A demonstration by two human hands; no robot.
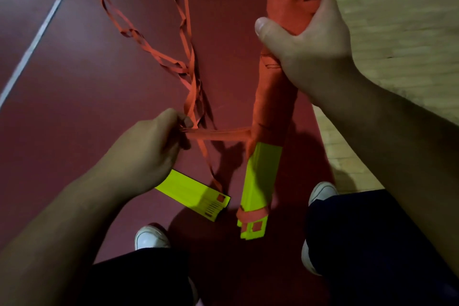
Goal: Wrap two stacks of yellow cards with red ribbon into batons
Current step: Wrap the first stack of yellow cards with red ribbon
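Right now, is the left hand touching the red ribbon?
Touching. The head view shows the left hand pinching the red ribbon in its fingertips; the strand runs taut across to the baton gripped by the right hand.

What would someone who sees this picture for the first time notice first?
Most striking is the long baton, centre right, already wrapped in red ribbon except its bright yellow lower end, gripped near the top by the right hand. The left hand, centre left, pinches the ribbon and holds it taut across to the baton. Below that hand lies a second stack of yellow cards on the dark red floor.
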